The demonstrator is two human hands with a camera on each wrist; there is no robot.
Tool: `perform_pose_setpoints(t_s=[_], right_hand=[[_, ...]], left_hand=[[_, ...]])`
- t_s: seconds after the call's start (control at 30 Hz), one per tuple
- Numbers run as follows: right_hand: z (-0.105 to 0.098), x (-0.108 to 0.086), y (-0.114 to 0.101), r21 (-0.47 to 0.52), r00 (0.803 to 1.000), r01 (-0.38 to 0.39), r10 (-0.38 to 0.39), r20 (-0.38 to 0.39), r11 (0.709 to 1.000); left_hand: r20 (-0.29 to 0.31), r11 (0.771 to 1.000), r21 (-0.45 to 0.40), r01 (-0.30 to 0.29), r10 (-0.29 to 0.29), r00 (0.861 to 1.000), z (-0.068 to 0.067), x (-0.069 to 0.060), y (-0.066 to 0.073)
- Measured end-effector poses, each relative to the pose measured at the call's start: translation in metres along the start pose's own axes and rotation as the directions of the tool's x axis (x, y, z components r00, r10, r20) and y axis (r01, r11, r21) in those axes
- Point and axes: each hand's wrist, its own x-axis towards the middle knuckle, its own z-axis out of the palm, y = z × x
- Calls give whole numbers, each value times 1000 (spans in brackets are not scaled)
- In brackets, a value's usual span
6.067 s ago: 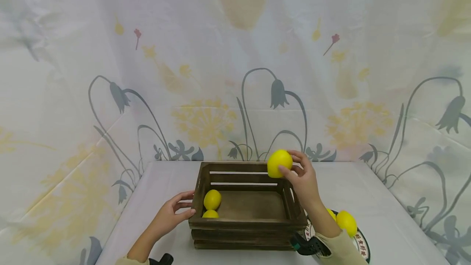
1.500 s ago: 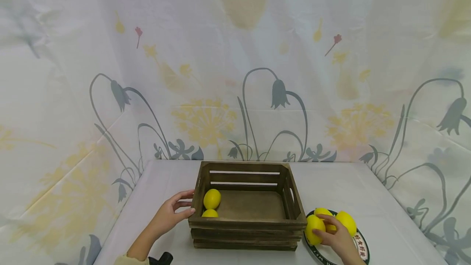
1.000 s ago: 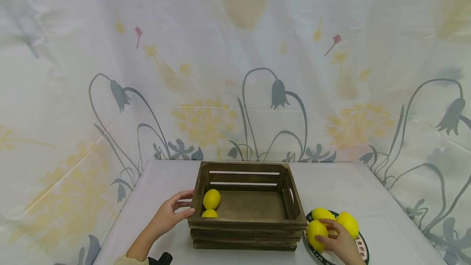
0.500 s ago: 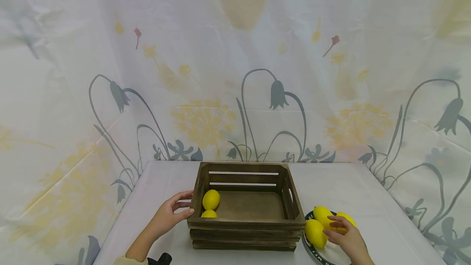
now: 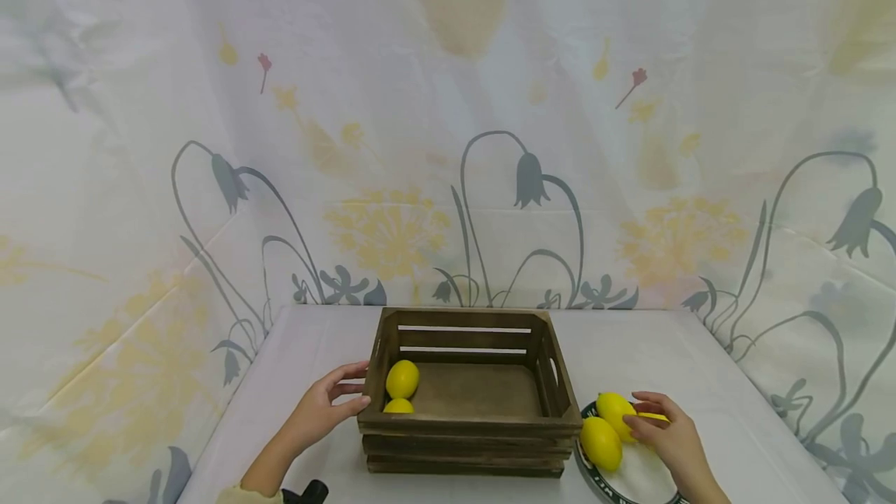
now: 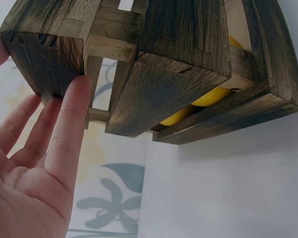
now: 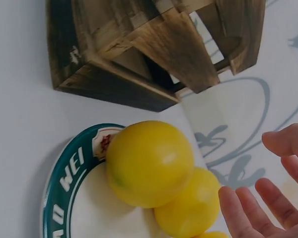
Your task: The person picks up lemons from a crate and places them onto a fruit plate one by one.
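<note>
A brown slatted wooden crate (image 5: 462,446) holds two yellow lemons near its left end; the rear lemon (image 5: 402,379) shows whole, the front one (image 5: 399,406) partly. My left hand (image 5: 318,414) touches the crate's left end with thumb and fairly straight fingers. Over a plate (image 5: 640,473) at the right, my right hand (image 5: 675,434) hovers with parted, slightly bent fingers. On that plate lie a front-left lemon (image 5: 600,444), a second lemon (image 5: 616,414) behind it, and a third lemon (image 5: 652,415) mostly hidden by my hand. In the right wrist view, the fingers (image 7: 275,198) hold nothing.
The plate, with its green lettered rim (image 7: 64,178), stands close to the crate's right front corner. A white cloth (image 5: 630,348) covers the table. A flower-printed curtain (image 5: 448,138) hangs behind and at both sides.
Earlier my right hand held a lemon above the crate. Later it gripped the front-left lemon on the plate, let go and shifted right. My left hand has stayed against the crate.
</note>
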Motion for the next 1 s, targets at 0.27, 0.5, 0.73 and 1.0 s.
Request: perform_pose_setpoints(t_s=[0.27, 0.5, 0.73, 1.0], right_hand=[[-1, 3, -11, 34, 1000, 24, -24, 3, 999], [-1, 6, -23, 24, 999, 47, -47, 7, 999], [1, 9, -33, 40, 993, 122, -122, 2, 992], [3, 13, -41, 57, 985, 173, -172, -8, 983]], left_hand=[[1, 1000, 6, -3, 3, 1000, 1, 1, 1], [-6, 1000, 14, 8, -8, 1000, 0, 0, 1], [-7, 1000, 5, 6, -6, 1000, -1, 0, 1], [-12, 1000, 6, 11, -10, 1000, 1, 0, 2]])
